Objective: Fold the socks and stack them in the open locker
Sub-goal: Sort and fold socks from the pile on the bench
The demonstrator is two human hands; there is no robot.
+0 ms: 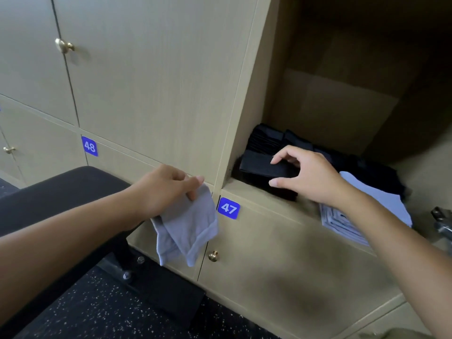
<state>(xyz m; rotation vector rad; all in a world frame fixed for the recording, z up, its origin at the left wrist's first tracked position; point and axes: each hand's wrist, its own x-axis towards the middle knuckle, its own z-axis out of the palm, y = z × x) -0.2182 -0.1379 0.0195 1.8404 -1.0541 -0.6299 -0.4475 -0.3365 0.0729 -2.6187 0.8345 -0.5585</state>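
Two hands, left [168,189] gripping grey socks [188,226], right [310,177] over black socks [266,165]

light: soft, even | locker interior [367,69]: deeply shadowed | edges: wide-angle bend | focus: slightly soft

Two hands [171,189], three knobs [64,46], two number plates [228,208].

Both bare forearms reach forward. The left hand [168,189] hangs palm down with fingers curled in a pinch; the right hand [310,177] hovers, thumb and fingers spread.
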